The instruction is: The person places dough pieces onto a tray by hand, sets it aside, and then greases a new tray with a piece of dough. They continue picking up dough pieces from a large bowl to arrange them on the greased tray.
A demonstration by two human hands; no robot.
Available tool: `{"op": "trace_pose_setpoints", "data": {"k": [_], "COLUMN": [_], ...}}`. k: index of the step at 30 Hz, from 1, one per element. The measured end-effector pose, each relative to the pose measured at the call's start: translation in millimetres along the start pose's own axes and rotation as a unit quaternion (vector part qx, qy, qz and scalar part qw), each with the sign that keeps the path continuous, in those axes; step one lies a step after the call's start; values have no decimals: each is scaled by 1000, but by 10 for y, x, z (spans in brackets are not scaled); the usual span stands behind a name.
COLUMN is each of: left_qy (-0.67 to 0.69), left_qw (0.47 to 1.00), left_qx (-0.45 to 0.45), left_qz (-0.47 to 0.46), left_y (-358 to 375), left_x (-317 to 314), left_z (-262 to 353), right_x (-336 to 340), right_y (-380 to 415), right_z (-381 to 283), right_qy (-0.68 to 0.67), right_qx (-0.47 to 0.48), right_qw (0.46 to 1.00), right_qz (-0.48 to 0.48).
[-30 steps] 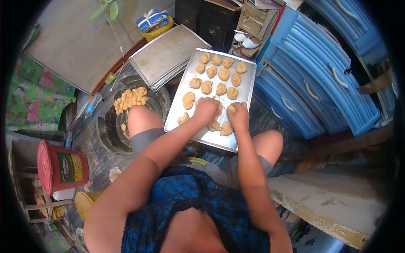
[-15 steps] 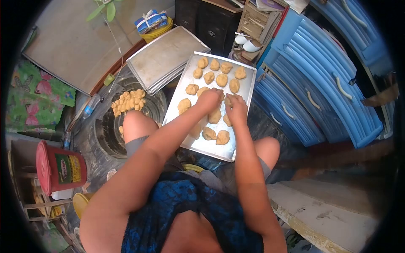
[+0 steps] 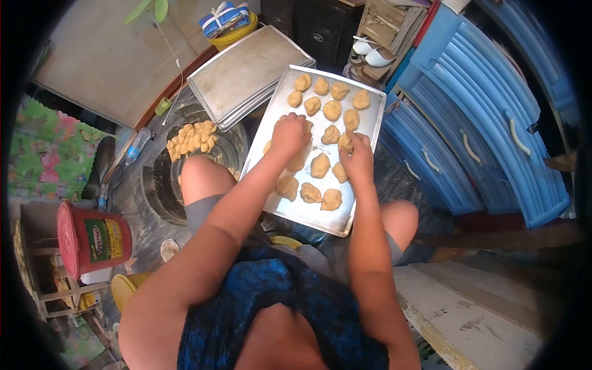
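A metal baking tray (image 3: 250, 161) rests across my legs, bearing several lumps of pale brown dough in loose rows. My left hand (image 3: 291, 137) is over the tray's left half, its fingers curled down on a dough piece (image 3: 308, 126) that it mostly covers. At the right side, the fingers of my right hand (image 3: 358, 159) close around another dough piece (image 3: 345, 142). Between my hands lie a dough lump (image 3: 320, 165) and another lump (image 3: 330, 135), both untouched.
Left of the tray, a dark round basin (image 3: 161, 188) holds a heap of small dough pieces (image 3: 192, 139). Stacked trays (image 3: 246, 71) lie behind it. A red lidded bucket (image 3: 92, 240) stands at left, blue drawers (image 3: 425, 145) at right, and a pale wooden surface (image 3: 468, 308) at lower right.
My left hand has moved left, away from my right hand, onto the left-hand dough rows. My right hand stays by the dough at the tray's right. The whole view has shifted slightly.
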State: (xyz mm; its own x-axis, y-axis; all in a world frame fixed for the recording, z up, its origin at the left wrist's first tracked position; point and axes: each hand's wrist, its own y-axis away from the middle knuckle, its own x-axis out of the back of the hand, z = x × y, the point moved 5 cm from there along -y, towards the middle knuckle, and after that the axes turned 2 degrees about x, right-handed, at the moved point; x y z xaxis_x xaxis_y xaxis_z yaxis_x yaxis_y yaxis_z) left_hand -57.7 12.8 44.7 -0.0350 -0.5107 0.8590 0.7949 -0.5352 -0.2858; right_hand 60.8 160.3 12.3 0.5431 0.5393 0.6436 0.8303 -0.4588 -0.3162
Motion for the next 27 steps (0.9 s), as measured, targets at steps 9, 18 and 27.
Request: {"op": "trace_pose_setpoints", "data": {"k": [9, 18, 27], "left_qy": [84, 14, 31], "left_qw": [994, 980, 991], "left_qx": [34, 186, 105], "left_qz": [-60, -64, 74], "left_y": [-27, -149, -51], "left_x": [-310, 52, 193], "left_z": [-21, -588, -436], "right_x": [56, 217, 240], "right_y": [9, 32, 48], "right_z": [13, -108, -176], "right_qy": [46, 39, 54], "right_qx": [-52, -33, 7], "right_qw": [997, 999, 998], "right_qz": [-29, -14, 17]}}
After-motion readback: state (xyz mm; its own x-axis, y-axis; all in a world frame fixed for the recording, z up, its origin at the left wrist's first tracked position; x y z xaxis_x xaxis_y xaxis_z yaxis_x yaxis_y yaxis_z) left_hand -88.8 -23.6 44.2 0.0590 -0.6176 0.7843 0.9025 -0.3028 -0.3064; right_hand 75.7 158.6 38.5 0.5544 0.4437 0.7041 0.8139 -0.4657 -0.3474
